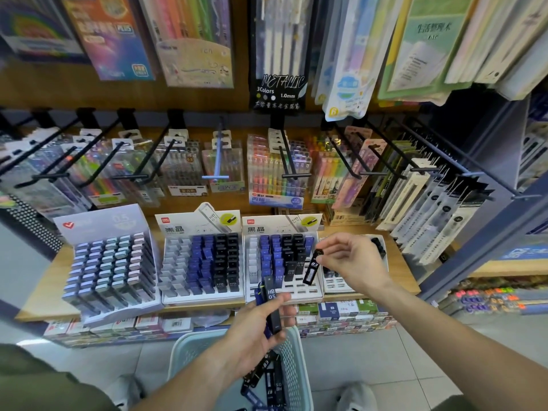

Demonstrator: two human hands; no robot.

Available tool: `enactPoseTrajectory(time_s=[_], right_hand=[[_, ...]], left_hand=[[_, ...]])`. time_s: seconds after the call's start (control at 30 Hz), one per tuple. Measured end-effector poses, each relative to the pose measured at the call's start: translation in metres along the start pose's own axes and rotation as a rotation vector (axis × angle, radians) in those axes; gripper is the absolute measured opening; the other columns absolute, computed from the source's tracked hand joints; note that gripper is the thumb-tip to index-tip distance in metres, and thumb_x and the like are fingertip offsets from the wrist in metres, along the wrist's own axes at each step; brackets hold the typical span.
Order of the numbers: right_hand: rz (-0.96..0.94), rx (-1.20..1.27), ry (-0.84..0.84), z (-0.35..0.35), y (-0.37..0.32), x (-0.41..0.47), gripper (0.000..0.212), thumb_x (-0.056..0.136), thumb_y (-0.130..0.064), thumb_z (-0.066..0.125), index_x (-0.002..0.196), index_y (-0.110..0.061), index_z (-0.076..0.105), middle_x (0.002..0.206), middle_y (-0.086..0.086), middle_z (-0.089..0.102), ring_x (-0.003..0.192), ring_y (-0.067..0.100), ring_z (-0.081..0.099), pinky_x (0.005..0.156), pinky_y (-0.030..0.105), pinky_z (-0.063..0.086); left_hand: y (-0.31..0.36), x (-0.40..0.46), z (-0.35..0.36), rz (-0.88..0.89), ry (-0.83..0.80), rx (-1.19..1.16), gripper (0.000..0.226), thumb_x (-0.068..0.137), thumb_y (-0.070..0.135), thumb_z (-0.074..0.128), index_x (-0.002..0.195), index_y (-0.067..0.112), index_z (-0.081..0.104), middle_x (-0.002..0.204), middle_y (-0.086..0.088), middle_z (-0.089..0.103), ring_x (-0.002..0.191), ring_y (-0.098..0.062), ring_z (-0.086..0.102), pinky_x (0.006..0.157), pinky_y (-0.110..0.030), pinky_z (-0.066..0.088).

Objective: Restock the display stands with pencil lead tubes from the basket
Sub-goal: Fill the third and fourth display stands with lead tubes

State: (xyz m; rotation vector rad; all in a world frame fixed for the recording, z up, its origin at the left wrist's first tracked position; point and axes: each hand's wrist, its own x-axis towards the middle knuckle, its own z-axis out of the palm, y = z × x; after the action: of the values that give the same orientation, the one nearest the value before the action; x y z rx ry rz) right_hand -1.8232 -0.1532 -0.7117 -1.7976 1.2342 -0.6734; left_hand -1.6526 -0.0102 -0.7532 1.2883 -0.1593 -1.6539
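Right hand (353, 262) pinched a 0.3 tube (312, 268) over the stand (252, 295) below it; left hand (261, 330) gripped spare tubes (271, 307) above the basket (296, 366). Best matched to a same-grade slot, dropped upright.

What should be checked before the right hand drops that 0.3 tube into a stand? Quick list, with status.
1. Grip: right hand pinches the black 0.3 pencil lead tube at its top end. Ok.
2. Label match: the white cardboard display stand under it is marked HB 0.5, the tube 0.3. Not ok.
3. Free slots: empty slots show in that stand's front rows. Ok.
4. Far-right white stand: mostly hidden behind the hand, lead size unreadable. Cannot tell.
5. Left hand holds several tubes, a black HB 0.5 tube on top. Ok.
6. Pale green plastic basket holds more tubes. Ok.
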Motion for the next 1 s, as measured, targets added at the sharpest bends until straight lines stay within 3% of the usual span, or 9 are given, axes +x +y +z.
enactPoseTrajectory(time_s=[0.13, 0.23, 0.4, 0.63, 0.8, 1.0], right_hand=[[-0.085, -0.172, -0.027, 0.020, 0.013, 0.001, 0.020, 0.081, -0.007, 0.081, 0.089, -0.024, 0.074, 0.083, -0.010, 0.072, 0.075, 0.004, 0.069, 0.079, 0.029, 0.060], [-0.132, -0.277, -0.025, 0.022, 0.013, 0.007, 0.019, 0.084, -0.008, 0.078, 0.093, -0.024, 0.074, 0.085, -0.012, 0.072, 0.074, 0.000, 0.070, 0.079, 0.029, 0.061], [-0.123, -0.278, 0.146, -0.021, -0.002, 0.032, 0.018, 0.082, -0.012, 0.081, 0.089, -0.027, 0.074, 0.085, -0.012, 0.070, 0.072, -0.001, 0.066, 0.074, 0.021, 0.059], [-0.054, -0.358, 0.178, -0.052, 0.027, 0.022, 0.013, 0.082, -0.011, 0.082, 0.089, -0.020, 0.076, 0.083, -0.006, 0.071, 0.076, 0.009, 0.068, 0.074, 0.025, 0.059], [-0.027, -0.488, 0.233, -0.063, 0.054, 0.020, 0.012, 0.086, -0.006, 0.076, 0.094, -0.014, 0.076, 0.086, -0.003, 0.070, 0.077, 0.013, 0.064, 0.082, 0.028, 0.057], [-0.012, -0.593, 0.198, -0.061, 0.074, 0.028, 0.017, 0.088, -0.007, 0.072, 0.102, -0.016, 0.077, 0.092, -0.001, 0.075, 0.085, 0.015, 0.070, 0.085, 0.027, 0.056]], left_hand=[[0.002, -0.001, -0.008, -0.007, -0.002, -0.016, 0.028, 0.093, 0.015, 0.066, 0.118, 0.001, 0.067, 0.077, -0.008, 0.063, 0.064, -0.018, 0.057, 0.052, -0.027, 0.042], [0.004, -0.003, -0.011, -0.009, -0.044, -0.029, 0.026, 0.091, 0.013, 0.057, 0.114, 0.002, 0.065, 0.076, -0.008, 0.060, 0.065, -0.019, 0.055, 0.056, -0.029, 0.041], [0.006, -0.005, -0.009, 0.004, -0.093, -0.018, 0.033, 0.093, 0.011, 0.049, 0.120, -0.002, 0.063, 0.079, -0.012, 0.061, 0.066, -0.022, 0.059, 0.057, -0.032, 0.042], [0.002, -0.001, 0.015, 0.002, -0.162, 0.029, 0.030, 0.101, 0.016, 0.057, 0.128, 0.005, 0.063, 0.115, -0.020, 0.074, 0.104, -0.035, 0.073, 0.066, -0.033, 0.059], [0.002, 0.002, 0.036, 0.009, -0.188, -0.015, 0.031, 0.099, 0.013, 0.062, 0.129, 0.005, 0.062, 0.115, -0.021, 0.074, 0.110, -0.039, 0.071, 0.089, -0.043, 0.057], [0.001, 0.012, 0.042, -0.003, -0.210, -0.015, 0.031, 0.103, 0.010, 0.047, 0.130, 0.004, 0.061, 0.118, -0.023, 0.072, 0.113, -0.040, 0.069, 0.091, -0.044, 0.057]])
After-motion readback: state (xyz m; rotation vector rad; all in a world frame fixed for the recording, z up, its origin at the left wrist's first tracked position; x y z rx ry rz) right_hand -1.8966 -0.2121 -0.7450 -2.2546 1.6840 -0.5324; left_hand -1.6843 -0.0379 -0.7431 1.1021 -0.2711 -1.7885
